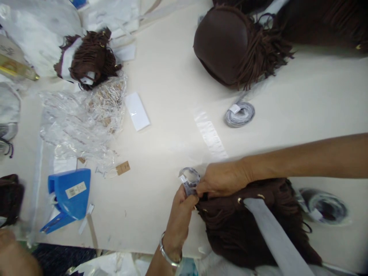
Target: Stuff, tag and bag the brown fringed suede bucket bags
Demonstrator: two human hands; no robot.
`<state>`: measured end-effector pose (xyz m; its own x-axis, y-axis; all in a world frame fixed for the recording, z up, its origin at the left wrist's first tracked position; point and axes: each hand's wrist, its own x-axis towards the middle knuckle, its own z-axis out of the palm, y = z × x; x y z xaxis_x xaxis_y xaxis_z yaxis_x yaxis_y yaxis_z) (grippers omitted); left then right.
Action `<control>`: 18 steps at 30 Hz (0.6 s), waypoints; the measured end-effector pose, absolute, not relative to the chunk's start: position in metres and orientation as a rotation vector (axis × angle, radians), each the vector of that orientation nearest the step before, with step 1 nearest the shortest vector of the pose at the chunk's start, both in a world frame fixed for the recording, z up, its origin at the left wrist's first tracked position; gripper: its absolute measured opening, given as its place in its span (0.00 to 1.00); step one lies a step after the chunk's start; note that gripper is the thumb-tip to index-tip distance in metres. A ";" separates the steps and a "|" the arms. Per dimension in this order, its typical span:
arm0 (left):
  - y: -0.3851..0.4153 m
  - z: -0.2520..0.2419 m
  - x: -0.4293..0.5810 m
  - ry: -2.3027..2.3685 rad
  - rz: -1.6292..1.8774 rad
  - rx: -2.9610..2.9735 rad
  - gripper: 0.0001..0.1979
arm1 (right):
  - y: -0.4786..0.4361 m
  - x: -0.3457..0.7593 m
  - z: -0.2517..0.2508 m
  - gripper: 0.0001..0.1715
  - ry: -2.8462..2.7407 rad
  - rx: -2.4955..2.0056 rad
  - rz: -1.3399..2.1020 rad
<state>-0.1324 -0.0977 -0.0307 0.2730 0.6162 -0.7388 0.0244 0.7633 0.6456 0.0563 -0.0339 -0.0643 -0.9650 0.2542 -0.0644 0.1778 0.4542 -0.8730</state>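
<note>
A dark brown fringed bag (235, 230) lies at the table's front edge, with gold rings along its top. A pale grey strip (270, 230) runs from one ring towards me. My left hand (184, 205), a bangle on its wrist, is closed at the left end of the bag. Its thumb and fingers pinch a small coil of wrapped strap (189, 176) held by a white band. Right against it, my right hand (225, 178) is closed, fingers pressed together at the coil and the bag's top edge. What lies inside those fingers is hidden.
Wrapped coils (240, 114) lie behind my right arm and right of the bag. Further back is another brown fringed bag (221, 46). On the left are plastic bags (74, 122), a blue tape dispenser (71, 195), a brown tag (123, 168) and another person's hand (17, 255).
</note>
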 end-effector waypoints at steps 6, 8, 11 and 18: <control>-0.097 -0.032 -0.134 1.210 0.503 0.426 0.20 | -0.042 0.053 -0.072 0.08 -2.663 -0.339 1.354; -0.100 -0.036 -0.137 1.212 0.520 0.342 0.19 | -0.045 0.056 -0.074 0.09 -2.618 -0.348 1.398; -0.103 -0.041 -0.138 1.208 0.565 0.257 0.19 | -0.048 0.059 -0.077 0.10 -2.574 -0.328 1.446; -0.118 -0.041 -0.128 1.221 0.672 0.290 0.21 | -0.043 0.054 -0.077 0.10 -2.843 -0.294 1.166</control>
